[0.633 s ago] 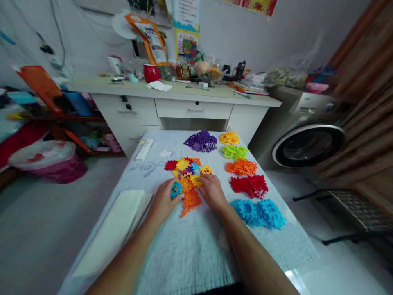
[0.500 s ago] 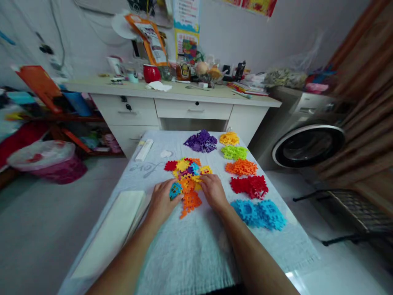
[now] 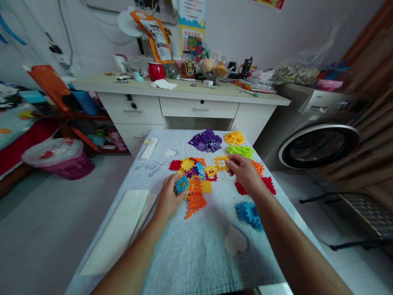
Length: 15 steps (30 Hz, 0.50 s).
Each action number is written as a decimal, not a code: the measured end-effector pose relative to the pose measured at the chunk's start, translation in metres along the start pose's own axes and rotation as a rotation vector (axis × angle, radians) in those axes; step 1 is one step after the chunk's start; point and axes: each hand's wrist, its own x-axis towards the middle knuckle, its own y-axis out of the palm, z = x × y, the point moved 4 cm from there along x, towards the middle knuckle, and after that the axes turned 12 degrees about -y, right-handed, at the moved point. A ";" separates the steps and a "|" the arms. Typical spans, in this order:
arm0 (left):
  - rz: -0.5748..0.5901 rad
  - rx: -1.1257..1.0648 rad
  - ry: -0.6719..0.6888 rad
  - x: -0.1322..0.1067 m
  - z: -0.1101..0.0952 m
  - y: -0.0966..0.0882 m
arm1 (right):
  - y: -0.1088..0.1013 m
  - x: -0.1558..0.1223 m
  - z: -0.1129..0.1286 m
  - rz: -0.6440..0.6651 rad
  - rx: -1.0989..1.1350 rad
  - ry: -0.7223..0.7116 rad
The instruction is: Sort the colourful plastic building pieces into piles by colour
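Observation:
My right hand [image 3: 244,170] pinches a yellow window-shaped building piece [image 3: 221,163] in the air, right of the mixed pile. A blue building piece [image 3: 182,184] is gripped in my left hand [image 3: 169,196], at the pile's left side. Between the hands lies the mixed pile [image 3: 193,169] of red, yellow, purple, blue and orange interlocking pieces. Orange pieces [image 3: 195,200] extend from it towards me. Under my right forearm, the blue heap [image 3: 249,214] and the red heap are partly hidden.
Purple [image 3: 205,141], yellow [image 3: 235,137] and green [image 3: 240,151] heaps stand along the far right of the cloth-covered table [image 3: 196,254]. A folded white board [image 3: 119,229] lies at the left. Beyond are a cluttered desk [image 3: 181,91] and a washing machine [image 3: 317,135].
My right hand has moved right and away from the pile, carrying the yellow window piece. My left hand keeps the blue piece beside the pile. The view has shifted slightly.

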 end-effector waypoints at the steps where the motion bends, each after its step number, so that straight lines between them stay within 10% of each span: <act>1: 0.002 -0.002 0.010 0.000 -0.001 0.001 | -0.006 0.008 -0.002 -0.014 0.033 0.022; 15: -0.002 0.216 0.016 0.003 -0.006 0.001 | -0.121 0.120 -0.082 -0.484 0.143 0.240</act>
